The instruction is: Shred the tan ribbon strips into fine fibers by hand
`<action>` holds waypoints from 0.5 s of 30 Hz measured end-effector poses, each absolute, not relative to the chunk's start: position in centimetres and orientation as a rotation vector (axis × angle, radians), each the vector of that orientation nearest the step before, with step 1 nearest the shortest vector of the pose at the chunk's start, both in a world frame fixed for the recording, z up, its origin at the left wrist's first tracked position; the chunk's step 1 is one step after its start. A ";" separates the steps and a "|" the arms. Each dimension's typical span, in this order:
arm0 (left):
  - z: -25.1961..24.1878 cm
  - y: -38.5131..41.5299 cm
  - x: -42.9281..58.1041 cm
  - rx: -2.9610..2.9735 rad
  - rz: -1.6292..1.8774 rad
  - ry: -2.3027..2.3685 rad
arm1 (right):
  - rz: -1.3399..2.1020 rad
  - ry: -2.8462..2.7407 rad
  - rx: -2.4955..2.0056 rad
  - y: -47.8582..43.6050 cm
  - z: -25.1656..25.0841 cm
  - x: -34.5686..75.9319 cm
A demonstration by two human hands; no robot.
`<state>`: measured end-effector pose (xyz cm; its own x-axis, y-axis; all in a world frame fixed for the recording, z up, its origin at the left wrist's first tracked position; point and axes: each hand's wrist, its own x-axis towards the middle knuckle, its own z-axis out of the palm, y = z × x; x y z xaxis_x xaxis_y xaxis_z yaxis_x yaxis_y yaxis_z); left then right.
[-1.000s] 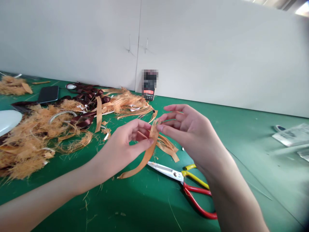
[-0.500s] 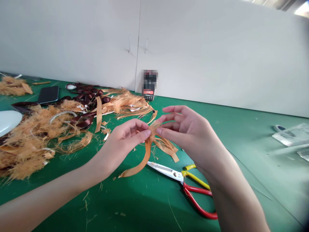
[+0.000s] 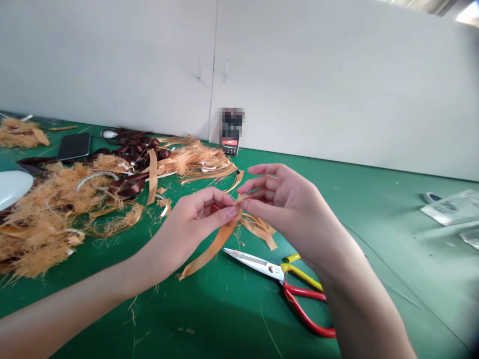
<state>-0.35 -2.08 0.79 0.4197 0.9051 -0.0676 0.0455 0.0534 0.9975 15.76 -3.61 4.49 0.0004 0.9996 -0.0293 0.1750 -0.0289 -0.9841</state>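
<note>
An orange-tan ribbon (image 3: pixel 217 243) hangs from my fingertips, its upper end frayed into loose threads and its tail reaching down toward the green table. My left hand (image 3: pixel 202 214) is closed in a pinch on that ribbon, thumb on top. Against it, my right hand (image 3: pixel 286 202) pinches the frayed end between thumb and forefinger, with the other fingers loosely curled. Behind the hands lie cut ribbon strips (image 3: pixel 264 232). Scissors (image 3: pixel 262 264) with one yellow and one red handle rest below my right hand, partly covered by that forearm.
Heaps of frayed orange fibre (image 3: pixel 48 219) and dark brown ribbon (image 3: pixel 129 187) spread over the left side. A phone (image 3: pixel 230 134) leans on the white partition (image 3: pixel 318 75); a dark phone (image 3: pixel 74 146) lies at left. Clear plastic packets (image 3: pixel 451 207) sit at right.
The held ribbon's tail has swung slightly left and straightened. My left fingers have shifted a little, and the frayed end is now more hidden between my fingertips.
</note>
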 end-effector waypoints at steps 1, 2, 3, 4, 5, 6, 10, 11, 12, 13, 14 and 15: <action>0.8 -2.1 -0.4 1.360 0.823 0.935 | 1.133 -1.317 -1.354 -3.6 4.5 15.8; 0.8 -2.1 -0.3 1.358 0.820 0.937 | 1.121 -1.308 -1.353 -3.6 4.5 15.8; 0.8 -2.0 -0.3 1.355 0.818 0.937 | 1.106 -1.301 -1.353 -3.6 4.5 15.8; 0.8 -2.0 -0.3 1.352 0.815 0.936 | 1.089 -1.295 -1.357 -3.6 4.5 15.8; 0.8 -2.0 -0.3 1.347 0.813 0.935 | 1.072 -1.290 -1.361 -3.6 4.5 15.8; 0.8 -2.0 -0.3 1.339 0.811 0.932 | 1.058 -1.284 -1.363 -3.6 4.6 15.9; 0.8 -2.0 -0.2 1.273 0.801 0.915 | 1.054 -1.263 -1.350 -3.7 4.7 15.8; 0.7 -2.0 -0.2 1.252 0.798 0.905 | 1.055 -1.258 -1.346 -3.7 4.8 15.8; 0.7 -2.0 -0.2 1.234 0.796 0.894 | 1.050 -1.254 -1.344 -3.7 4.8 15.8; 0.7 -2.0 -0.2 1.223 0.796 0.882 | 1.040 -1.247 -1.344 -3.7 4.8 15.8; 0.8 -2.0 -0.2 1.218 0.797 0.874 | 1.025 -1.238 -1.346 -3.7 4.8 15.8; 0.8 -2.0 -0.3 1.220 0.799 0.870 | 1.005 -1.229 -1.348 -3.7 4.8 15.8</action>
